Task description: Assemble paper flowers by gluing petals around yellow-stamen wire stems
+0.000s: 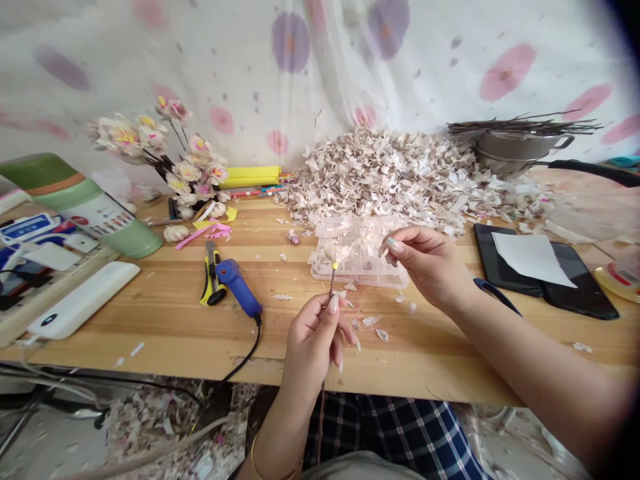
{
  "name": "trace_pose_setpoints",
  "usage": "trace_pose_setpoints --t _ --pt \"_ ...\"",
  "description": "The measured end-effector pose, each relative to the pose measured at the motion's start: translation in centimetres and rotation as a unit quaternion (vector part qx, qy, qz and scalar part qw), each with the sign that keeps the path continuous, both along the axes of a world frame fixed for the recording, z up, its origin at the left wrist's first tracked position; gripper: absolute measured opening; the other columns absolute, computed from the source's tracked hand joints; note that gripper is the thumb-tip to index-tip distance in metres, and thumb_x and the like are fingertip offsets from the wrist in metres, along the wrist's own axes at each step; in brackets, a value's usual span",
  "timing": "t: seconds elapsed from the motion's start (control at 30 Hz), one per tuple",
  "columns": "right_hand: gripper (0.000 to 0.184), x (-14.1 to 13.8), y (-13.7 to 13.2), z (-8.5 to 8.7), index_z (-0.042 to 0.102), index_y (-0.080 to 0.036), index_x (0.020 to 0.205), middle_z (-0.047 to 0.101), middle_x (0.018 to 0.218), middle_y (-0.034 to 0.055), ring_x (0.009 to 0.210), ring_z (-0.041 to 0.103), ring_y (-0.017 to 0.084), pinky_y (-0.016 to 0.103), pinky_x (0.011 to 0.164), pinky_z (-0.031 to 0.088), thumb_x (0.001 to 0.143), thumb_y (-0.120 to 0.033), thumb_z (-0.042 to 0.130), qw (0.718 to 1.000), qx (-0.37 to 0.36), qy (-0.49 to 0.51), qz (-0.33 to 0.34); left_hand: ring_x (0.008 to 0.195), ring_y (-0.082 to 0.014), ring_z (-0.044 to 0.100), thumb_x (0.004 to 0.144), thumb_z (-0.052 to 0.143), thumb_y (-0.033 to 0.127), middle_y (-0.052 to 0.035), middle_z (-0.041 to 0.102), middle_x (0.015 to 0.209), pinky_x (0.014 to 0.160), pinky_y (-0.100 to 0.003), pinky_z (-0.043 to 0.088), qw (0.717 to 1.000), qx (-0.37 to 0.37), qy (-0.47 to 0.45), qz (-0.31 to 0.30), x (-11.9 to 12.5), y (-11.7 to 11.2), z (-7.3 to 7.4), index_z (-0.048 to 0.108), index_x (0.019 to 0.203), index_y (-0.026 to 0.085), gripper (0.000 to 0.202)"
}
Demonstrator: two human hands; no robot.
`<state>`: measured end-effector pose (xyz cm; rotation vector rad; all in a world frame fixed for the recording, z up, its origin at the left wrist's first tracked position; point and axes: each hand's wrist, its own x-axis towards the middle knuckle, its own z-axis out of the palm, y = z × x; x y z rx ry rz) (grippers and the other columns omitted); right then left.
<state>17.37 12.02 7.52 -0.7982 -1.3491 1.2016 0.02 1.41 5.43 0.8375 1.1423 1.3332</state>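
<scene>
1. Head camera view: a left hand (315, 340) pinches a thin dark stem (331, 285) between thumb and fingertips, holding it upright above the worktop (150, 340); a gold bangle (255, 453) circles the wrist
2. At the stem's yellow-wrapped tip, a small pale flower bud (330, 252) sits just beside the curled fingers (395, 245) of the right hand (425, 263); whether those fingers grip anything is hidden
3. Directly behind the bud, a clear plastic compartment box (359, 253) lies on the worktop, with pale petals inside; loose petals (375, 327) are scattered in front of it
4. Farther back, a large heap of pale petal scraps (385, 177) rises against a floral cloth backdrop (300, 60), beside a steel pot (520, 147) topped with dark stems (525, 125)
5. To the left lie a blue glue gun (239, 287) with a black cord (245, 360), a yellow utility knife (213, 283), a white power bank (83, 300), a green flask (80, 207) and a bunch of finished paper flowers (165, 160)
6. To the right, a sheet of white paper (533, 259) rests on a black tablet (510, 260)
</scene>
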Motion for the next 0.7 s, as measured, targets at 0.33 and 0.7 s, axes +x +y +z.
trace_pose_setpoints --t 0.33,0.7 --pt "0.031 -0.29 -0.40 0.06 0.067 -0.023 0.073 0.061 0.063 -0.0026 0.057 0.050 0.011 0.029 0.055 0.042 0.068 -0.051 0.082 0.999 0.028 -0.029 -0.017 0.030 -0.0033 0.036 0.086 0.063 0.051 0.0021 0.061 0.048 0.035 -0.015 0.019 1.000 -0.014 -0.012 -0.024 0.23 -0.24 0.26 0.061 0.084 0.016 0.035" --pt "0.029 -0.84 -1.05 0.01 0.067 -0.023 0.073 0.064 0.073 -0.0002 0.064 0.054 0.013 0.031 0.060 0.047 0.070 -0.049 0.080 0.997 0.058 -0.047 -0.023 0.030 -0.0044 0.036 0.085 0.065 0.049 0.0016 0.062 0.048 0.035 -0.017 0.021 0.999 -0.014 0.026 0.011 0.42 -0.21 0.00 0.062 0.084 0.015 0.034"
